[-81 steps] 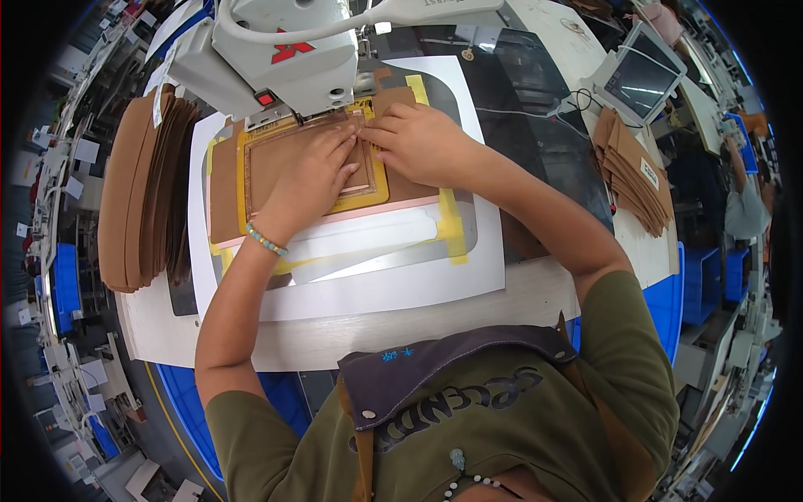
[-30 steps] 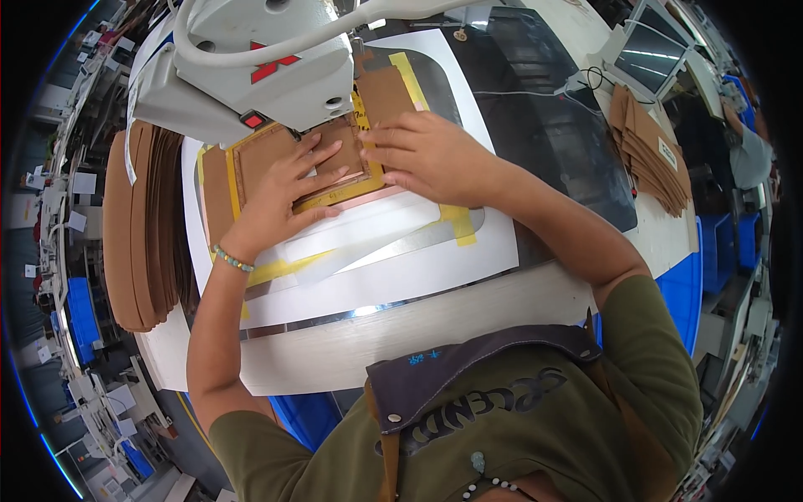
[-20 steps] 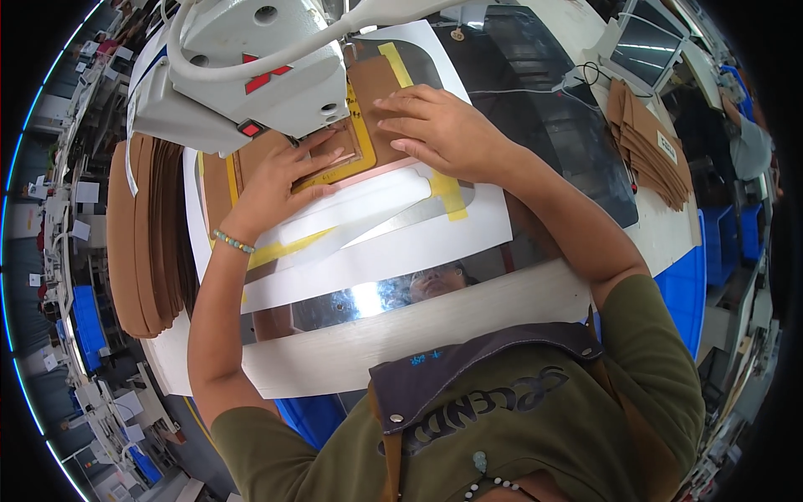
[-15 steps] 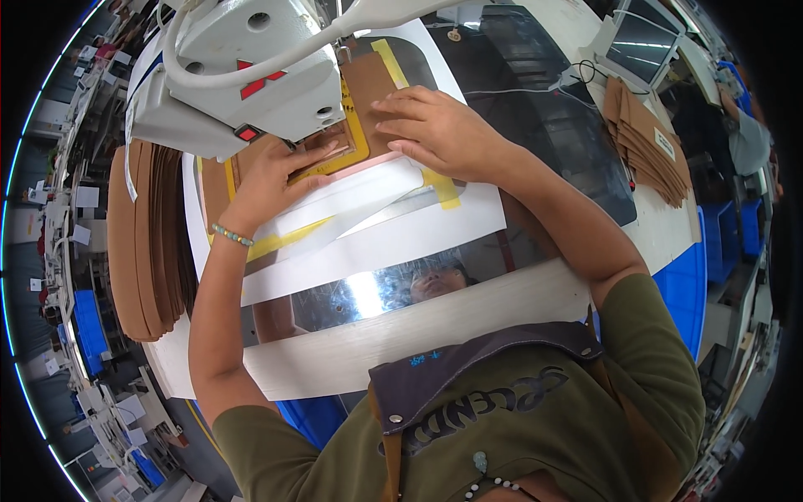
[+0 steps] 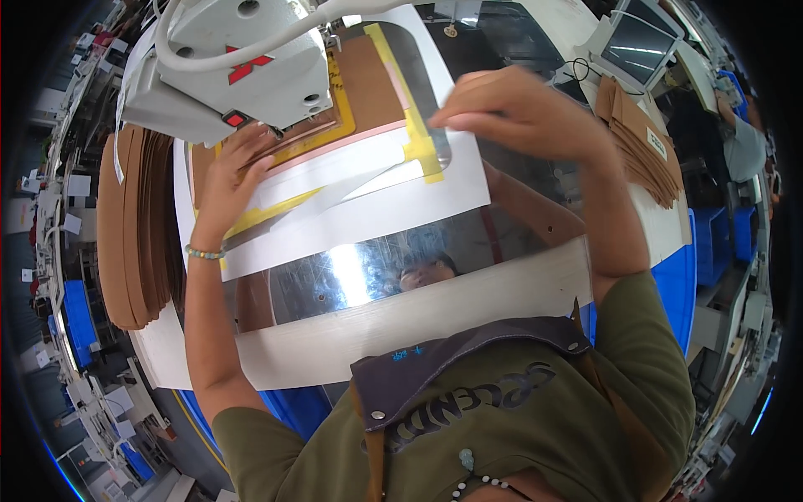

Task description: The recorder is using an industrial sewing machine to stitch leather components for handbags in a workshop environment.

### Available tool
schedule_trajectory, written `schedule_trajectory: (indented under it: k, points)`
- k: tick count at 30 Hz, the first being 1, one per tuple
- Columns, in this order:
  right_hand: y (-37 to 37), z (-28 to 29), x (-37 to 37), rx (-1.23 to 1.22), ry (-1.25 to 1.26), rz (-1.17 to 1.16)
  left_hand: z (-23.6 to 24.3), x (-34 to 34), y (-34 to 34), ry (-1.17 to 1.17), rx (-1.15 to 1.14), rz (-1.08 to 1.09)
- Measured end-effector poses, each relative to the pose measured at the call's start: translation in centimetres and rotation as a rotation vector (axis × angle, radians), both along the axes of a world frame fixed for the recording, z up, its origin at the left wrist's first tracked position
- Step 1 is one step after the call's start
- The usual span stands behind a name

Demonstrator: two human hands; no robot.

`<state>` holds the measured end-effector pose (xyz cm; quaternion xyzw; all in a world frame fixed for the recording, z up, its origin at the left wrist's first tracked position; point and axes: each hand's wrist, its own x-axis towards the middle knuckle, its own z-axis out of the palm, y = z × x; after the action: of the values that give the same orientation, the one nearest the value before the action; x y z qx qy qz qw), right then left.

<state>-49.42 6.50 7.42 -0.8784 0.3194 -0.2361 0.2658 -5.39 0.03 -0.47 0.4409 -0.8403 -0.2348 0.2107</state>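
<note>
My left hand [image 5: 226, 180], with a bead bracelet at the wrist, lies with fingers stretched over the left part of a brown flat panel [image 5: 376, 92]. Its fingertips reach the yellow-edged frame [image 5: 344, 125] under the white sewing machine head [image 5: 242, 75]. The panel sits in a flat template with yellow tape [image 5: 422, 151] and a pink strip along its edge, on a white sheet [image 5: 452, 188]. Raised to the right of the template, apart from the panel, is my right hand [image 5: 523, 109]. Its bent fingers are blurred, and no held thing shows.
A stack of brown panels [image 5: 134, 226] stands at the left. More brown pieces [image 5: 636, 142] fan out at the right, near a screen [image 5: 640, 50]. A shiny metal plate [image 5: 376, 272] and pale table edge [image 5: 418, 318] lie nearer me. Blue bins [image 5: 711, 243] stand beyond.
My right hand has lifted off the brown panel and moved right. My left hand has shifted slightly left and remains by the frame. The whole view has shifted a little.
</note>
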Motion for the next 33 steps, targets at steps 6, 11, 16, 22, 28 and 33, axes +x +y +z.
schedule_trajectory:
  k: [6,11,16,22,28,33]
  points:
    - [5.7,13.5,-9.5,-0.134,-0.199,0.117,1.1,7.8,0.5,0.044,-0.061,0.193]
    - [7.7,13.9,-10.9,-0.217,-0.125,-0.019,-0.3,10.8,-1.3,0.056,0.007,0.515]
    - [8.4,13.4,-11.4,-0.239,-0.085,-0.062,-1.9,11.5,-3.2,0.023,0.055,0.642]
    - [8.4,13.2,-11.7,-0.253,-0.051,-0.084,-2.8,11.0,-4.3,0.06,0.067,0.593]
    - [8.1,13.4,-11.7,-0.246,-0.048,-0.091,-3.0,8.0,-4.1,0.161,0.13,0.524]
    - [7.8,13.4,-12.0,-0.253,-0.044,-0.096,-2.5,4.2,-4.6,0.087,0.147,0.616]
